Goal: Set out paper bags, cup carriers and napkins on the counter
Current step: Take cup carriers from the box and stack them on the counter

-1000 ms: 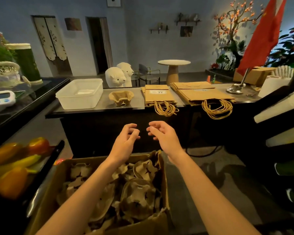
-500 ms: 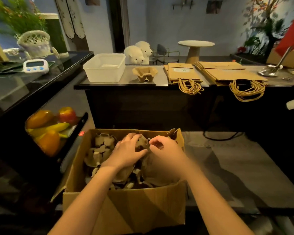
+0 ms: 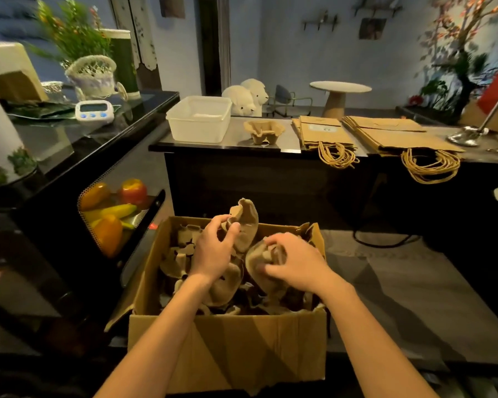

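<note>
Reaching down into cardboard box, near centre, both forearms extended. Gripping raised cup carrier with left hand, fingers curled over its edge, above box rim. Clutching second carrier with right hand, low in the pile, just beside the left. On far counter: lone carrier, paper bags to its right, handles over near edge. Open floor right of box; black cabinet close on left.

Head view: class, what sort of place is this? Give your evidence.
Probably a café or takeaway shop: stacked paper bags and a cup carrier on the counter, a cardboard box of more carriers.
</note>
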